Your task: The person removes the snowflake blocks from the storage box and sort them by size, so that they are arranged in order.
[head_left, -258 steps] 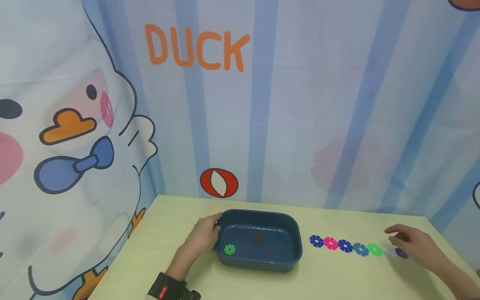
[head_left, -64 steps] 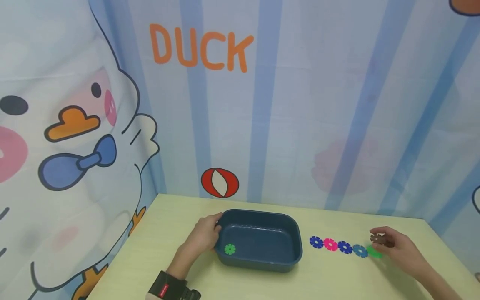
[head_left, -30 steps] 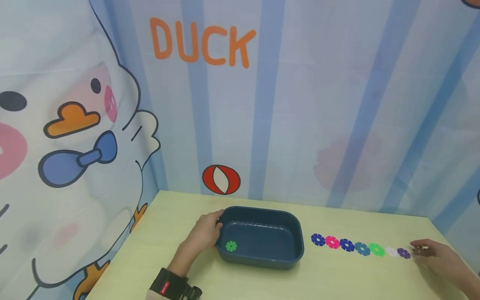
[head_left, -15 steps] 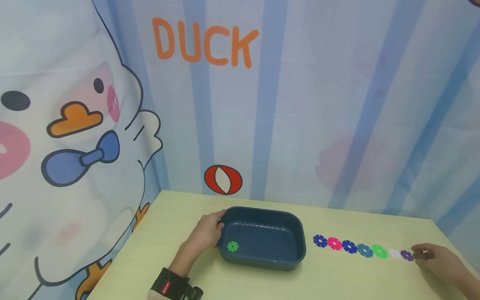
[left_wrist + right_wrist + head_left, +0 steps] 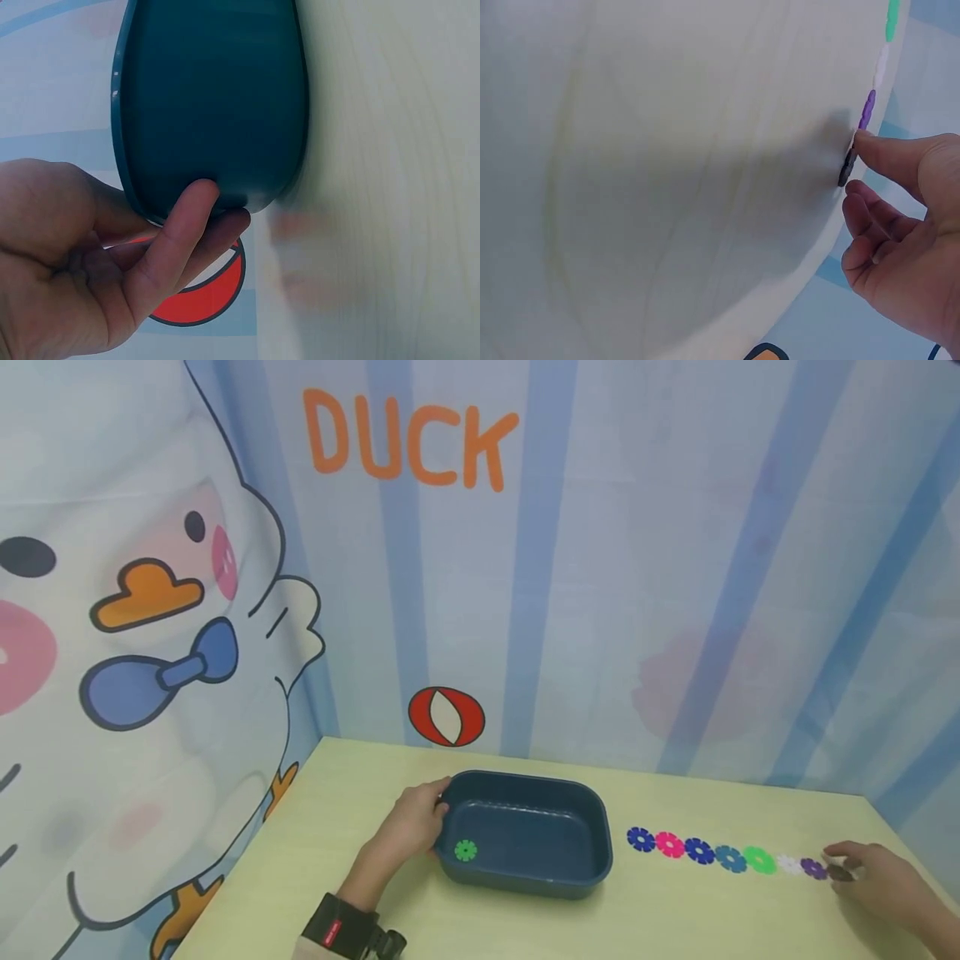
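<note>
My left hand (image 5: 411,821) grips the left end of a dark blue plastic tub (image 5: 525,887), its fingers against the end wall in the left wrist view. Inside the tub, near its left front corner, lies a green snowflake building disc (image 5: 465,850). A brown snowflake disc (image 5: 838,872) lies at the right end of a row, beside a purple snowflake disc (image 5: 813,868). My right hand (image 5: 888,881) is around the brown disc, its thumb (image 5: 885,154) at the disc's edge and the other fingers loosely bent, slightly apart from it.
Leftward from the purple disc, the row runs through a white disc (image 5: 789,864), a green disc (image 5: 761,860), a light blue disc (image 5: 731,858), a dark blue disc (image 5: 699,851), a pink disc (image 5: 670,844) and another dark blue disc (image 5: 641,839). A printed curtain (image 5: 585,568) hangs behind the table (image 5: 360,768).
The brown disc, in the tub at first, was carried by my right hand past the purple disc and set down at the row's right end. The fingers have since loosened. My left hand stays put.
</note>
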The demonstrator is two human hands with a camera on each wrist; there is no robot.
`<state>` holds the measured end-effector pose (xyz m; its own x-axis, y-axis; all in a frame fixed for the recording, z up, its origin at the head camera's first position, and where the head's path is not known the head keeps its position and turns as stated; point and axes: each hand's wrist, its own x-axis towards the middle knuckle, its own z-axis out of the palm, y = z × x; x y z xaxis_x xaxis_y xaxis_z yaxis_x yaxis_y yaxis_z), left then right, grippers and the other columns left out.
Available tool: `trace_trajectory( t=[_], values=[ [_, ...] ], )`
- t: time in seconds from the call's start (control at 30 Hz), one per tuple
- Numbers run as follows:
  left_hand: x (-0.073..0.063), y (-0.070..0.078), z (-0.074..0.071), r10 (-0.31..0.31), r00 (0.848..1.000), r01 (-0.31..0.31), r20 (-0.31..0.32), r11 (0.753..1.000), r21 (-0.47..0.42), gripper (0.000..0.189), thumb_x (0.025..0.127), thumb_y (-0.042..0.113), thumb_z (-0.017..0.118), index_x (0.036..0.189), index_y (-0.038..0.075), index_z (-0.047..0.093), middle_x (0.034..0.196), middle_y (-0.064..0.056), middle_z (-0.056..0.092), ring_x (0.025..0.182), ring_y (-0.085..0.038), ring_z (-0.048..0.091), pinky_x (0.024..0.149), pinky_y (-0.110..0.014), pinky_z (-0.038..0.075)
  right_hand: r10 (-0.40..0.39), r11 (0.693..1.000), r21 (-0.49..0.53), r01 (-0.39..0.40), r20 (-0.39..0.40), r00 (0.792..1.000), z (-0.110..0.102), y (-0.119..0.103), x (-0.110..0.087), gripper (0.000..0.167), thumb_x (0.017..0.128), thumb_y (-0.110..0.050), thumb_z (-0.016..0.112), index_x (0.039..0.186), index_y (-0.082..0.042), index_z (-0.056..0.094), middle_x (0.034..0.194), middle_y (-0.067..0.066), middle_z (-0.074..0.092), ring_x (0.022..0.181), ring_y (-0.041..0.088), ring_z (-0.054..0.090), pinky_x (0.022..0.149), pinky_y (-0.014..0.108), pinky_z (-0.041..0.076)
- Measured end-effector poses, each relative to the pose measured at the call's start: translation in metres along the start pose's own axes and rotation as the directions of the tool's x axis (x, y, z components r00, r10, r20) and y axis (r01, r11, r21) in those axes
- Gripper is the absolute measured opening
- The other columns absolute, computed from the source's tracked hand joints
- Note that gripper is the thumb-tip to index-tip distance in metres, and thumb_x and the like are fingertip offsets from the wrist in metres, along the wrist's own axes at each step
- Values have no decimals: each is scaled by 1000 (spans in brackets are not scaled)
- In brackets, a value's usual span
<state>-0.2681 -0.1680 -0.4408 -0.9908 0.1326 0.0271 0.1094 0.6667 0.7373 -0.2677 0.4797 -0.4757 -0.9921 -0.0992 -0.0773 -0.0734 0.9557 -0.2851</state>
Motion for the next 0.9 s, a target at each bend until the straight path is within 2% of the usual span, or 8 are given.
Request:
trace_trajectory(
  t=[0.13,0.2,0.27,0.37,0.47,0.57,0.7,0.9],
  values=[
    [2,0,0,3,1000,-3,4,1000,1,51,108,-1,54,158,-3,45,151,-31,55,52,-15,69,48,-29,57,26,999,48,-25,-14,1000,-4,-6,-3,50,89,-1,75,130,20,56,110,41,63,78,36,67,68,51,59],
    [3,0,0,-1,1000,1,5,1000,0,51,108,-1,53,158,-3,45,152,-31,54,51,-15,68,48,-28,57,20,996,84,-16,-42,999,-8,-14,-4,49,90,2,70,133,20,54,112,41,62,74,26,65,62,42,57],
    [3,0,-1,-3,1000,3,2,1000,0,51,108,-1,53,158,-3,45,153,-31,54,52,-14,68,47,-28,57,-5,994,110,15,-88,996,-11,-26,-5,46,93,2,67,134,18,55,111,35,66,75,17,64,61,36,56],
    [4,0,-2,-7,1000,7,-1,1000,-3,51,108,-1,53,158,-3,45,153,-30,53,53,-15,68,47,-28,57,-76,981,165,104,-168,983,-14,-51,-5,41,97,0,67,134,14,58,107,23,72,76,8,64,60,29,55],
    [2,-1,-1,0,1000,0,-2,1000,-5,51,108,-2,54,157,-4,45,152,-31,54,53,-15,69,47,-28,57,-117,951,263,164,-187,975,-15,-75,-5,40,102,-7,68,136,12,60,103,11,75,80,0,65,64,26,55],
    [1,0,0,4,1000,-4,-1,1000,-7,50,108,-2,54,157,-4,45,151,-31,55,53,-15,68,47,-28,57,-116,901,402,165,-144,983,-16,-97,-3,44,106,-15,66,141,10,57,103,4,75,87,0,68,69,27,56],
    [0,0,-1,7,1000,-7,-7,1000,-9,50,108,-2,53,157,-4,45,150,-31,55,51,-15,68,48,-29,57,-131,851,497,169,-110,985,-15,-124,2,47,108,-20,64,144,7,55,103,3,73,91,5,69,73,26,56],
    [-1,2,0,-5,1000,5,-8,1000,-2,50,108,-2,54,157,-3,46,148,-31,57,52,-15,68,48,-29,57,-171,836,510,204,-112,979,-13,-158,5,45,108,-23,64,143,3,59,102,2,72,91,5,68,75,25,57]
  ],
)
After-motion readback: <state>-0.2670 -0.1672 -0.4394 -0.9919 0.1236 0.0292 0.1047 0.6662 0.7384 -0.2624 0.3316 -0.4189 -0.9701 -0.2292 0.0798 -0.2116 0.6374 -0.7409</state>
